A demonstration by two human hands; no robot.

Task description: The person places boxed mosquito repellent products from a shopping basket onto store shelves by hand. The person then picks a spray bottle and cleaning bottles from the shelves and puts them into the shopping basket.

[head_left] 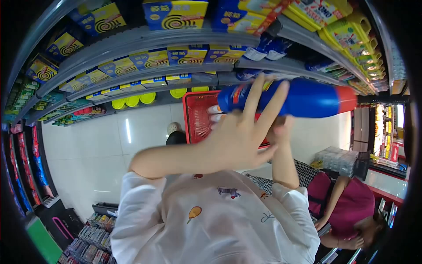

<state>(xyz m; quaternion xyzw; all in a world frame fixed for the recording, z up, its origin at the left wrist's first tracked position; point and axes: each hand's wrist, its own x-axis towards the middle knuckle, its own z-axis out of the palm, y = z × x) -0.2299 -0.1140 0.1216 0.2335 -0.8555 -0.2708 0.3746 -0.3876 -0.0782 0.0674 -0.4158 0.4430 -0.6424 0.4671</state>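
A blue bottle with a red cap [310,99] lies sideways in front of me, slightly blurred, its cap pointing right. My left hand [239,136] reaches across it, with spread fingers laid over the label end. Behind and below the bottle, my right hand [280,130] is curled against its underside and partly hidden by the left. Beneath both hands stands a red shopping basket [191,116]. White containers with orange tops [214,110] show inside it, and the hands and bottle cover the rest of the basket.
Shelves ahead carry yellow-and-blue boxes with spiral prints [178,15], yellow jugs [347,37] and yellow-lidded tubs [147,97]. A person in a maroon top [349,207] is at my right. Another person's shoe [172,128] shows left of the basket. Racks of small packs [94,240] stand lower left.
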